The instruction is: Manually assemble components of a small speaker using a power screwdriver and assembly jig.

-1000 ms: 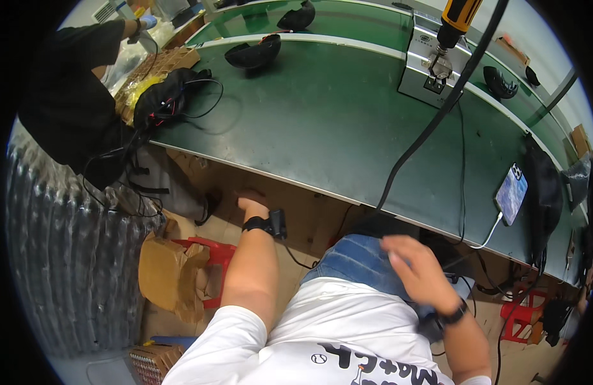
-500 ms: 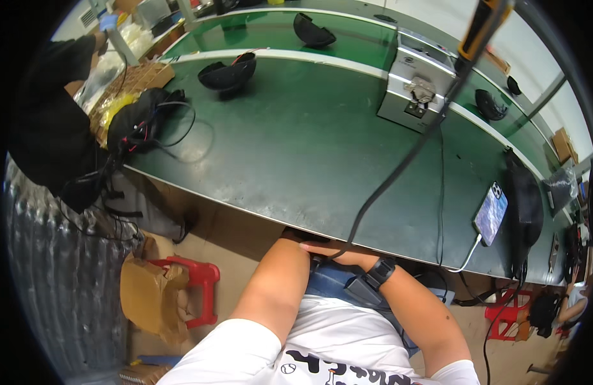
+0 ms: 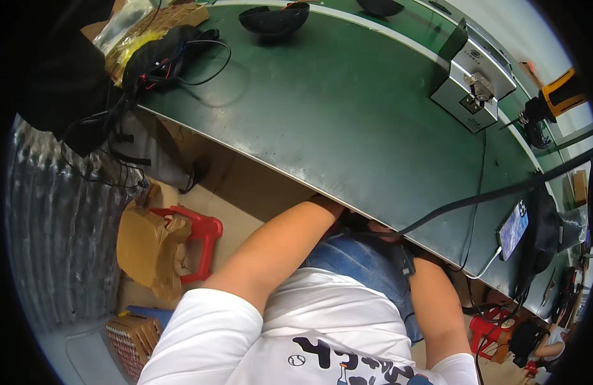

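My left forearm (image 3: pixel 290 234) reaches under the front edge of the green worktable (image 3: pixel 296 122), which hides the left hand. Only a sliver of my right hand (image 3: pixel 381 228) shows below that edge, its fingers hidden; whether it holds anything cannot be made out. A black cable (image 3: pixel 495 191) passes over the table edge just above it. At the right, the cable-fed electric screwdriver (image 3: pixel 562 93), orange and black, hangs over the table. The silver screw-feeder-like box (image 3: pixel 473 86) stands near the back. Right of my hands lies a phone (image 3: pixel 513 231) with a white cable plugged in.
Black bowl-shaped shells (image 3: pixel 274 22) sit at the back. A black bundle with wires (image 3: pixel 161 67) lies at the left, beside a person in dark clothing (image 3: pixel 59 90). A red stool (image 3: pixel 203 237) bears a taped cardboard box (image 3: pixel 145 247). Another black piece (image 3: pixel 539 221) lies by the phone.
The view has turned and dipped, so the table things sit higher. My right hand and forearm have gone further under the table edge. The screwdriver now appears further right, swung with its tip leftward.
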The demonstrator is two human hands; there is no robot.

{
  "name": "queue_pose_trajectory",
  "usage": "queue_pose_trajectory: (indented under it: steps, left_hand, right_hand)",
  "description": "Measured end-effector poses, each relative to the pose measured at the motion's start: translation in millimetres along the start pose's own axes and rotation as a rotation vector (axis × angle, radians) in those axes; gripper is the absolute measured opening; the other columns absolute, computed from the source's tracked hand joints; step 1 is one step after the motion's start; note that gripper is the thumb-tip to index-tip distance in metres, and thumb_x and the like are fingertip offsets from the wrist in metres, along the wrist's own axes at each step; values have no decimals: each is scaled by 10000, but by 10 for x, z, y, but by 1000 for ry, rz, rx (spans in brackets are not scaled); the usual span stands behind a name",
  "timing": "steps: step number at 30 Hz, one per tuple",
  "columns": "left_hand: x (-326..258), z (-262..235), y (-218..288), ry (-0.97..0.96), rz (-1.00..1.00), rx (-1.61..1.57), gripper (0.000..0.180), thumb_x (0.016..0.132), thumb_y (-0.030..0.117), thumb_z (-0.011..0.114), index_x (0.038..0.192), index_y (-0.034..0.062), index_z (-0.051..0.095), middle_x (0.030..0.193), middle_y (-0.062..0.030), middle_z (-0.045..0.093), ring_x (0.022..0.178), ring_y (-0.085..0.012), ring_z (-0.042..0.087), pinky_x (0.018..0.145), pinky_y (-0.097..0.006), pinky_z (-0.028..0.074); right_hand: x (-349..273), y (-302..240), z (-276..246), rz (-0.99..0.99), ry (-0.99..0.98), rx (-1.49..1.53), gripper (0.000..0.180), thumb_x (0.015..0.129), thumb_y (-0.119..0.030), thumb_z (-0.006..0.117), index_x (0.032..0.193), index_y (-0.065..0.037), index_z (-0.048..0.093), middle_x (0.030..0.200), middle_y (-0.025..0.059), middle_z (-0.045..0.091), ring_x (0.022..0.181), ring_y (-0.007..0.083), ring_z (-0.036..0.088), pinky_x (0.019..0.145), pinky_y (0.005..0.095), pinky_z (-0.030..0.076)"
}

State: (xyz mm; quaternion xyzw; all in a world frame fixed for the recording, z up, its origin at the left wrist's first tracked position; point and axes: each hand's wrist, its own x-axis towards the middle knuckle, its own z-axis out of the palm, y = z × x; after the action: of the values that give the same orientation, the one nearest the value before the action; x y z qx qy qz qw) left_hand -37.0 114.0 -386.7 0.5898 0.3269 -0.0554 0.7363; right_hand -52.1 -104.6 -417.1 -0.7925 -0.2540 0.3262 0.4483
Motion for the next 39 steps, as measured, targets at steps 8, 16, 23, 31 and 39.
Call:
queue_pose_trajectory:
  steps: [8,16,23,31,39]
  left_hand:
    - [-341,-373,-102,-230,0,254,334,947,223,477,1200,56,618,1185,-108,642,1050,-273,618,879,-388,504]
    - [-376,-518,159,-430,1,501,346,947,212,474,1223,51,608,1210,-116,639,1078,-278,615,906,-386,498]
    - [-644,-705,317,-544,33,732,358,947,201,471,1243,47,600,1232,-124,635,1103,-282,613,929,-385,493]
    - [-1002,-687,580,-713,68,995,371,946,191,468,1263,43,592,1253,-131,632,1128,-286,611,953,-384,488]
    - [-1824,-1023,713,-700,983,1300,400,940,210,520,1267,-18,546,1296,-224,572,1108,-368,588,917,-453,496]
  right_hand:
    - [-300,-22,-148,-21,74,-196,456,929,-406,620,1198,-38,646,1261,171,614,1151,320,576,1000,407,441]
    - [97,-591,232,-63,117,-388,437,937,-379,613,1212,-41,640,1270,177,609,1148,324,580,997,405,446]
    - [48,-803,231,-177,158,-551,421,944,-356,606,1224,-43,634,1278,181,604,1146,327,584,995,404,451]
    - [-61,-1006,163,-250,269,-736,404,952,-329,599,1238,-46,627,1286,187,598,1143,330,588,992,402,456]
    - [-660,-611,-724,-216,387,-921,388,960,-303,592,1251,-48,620,1295,192,593,1140,334,593,989,401,462]
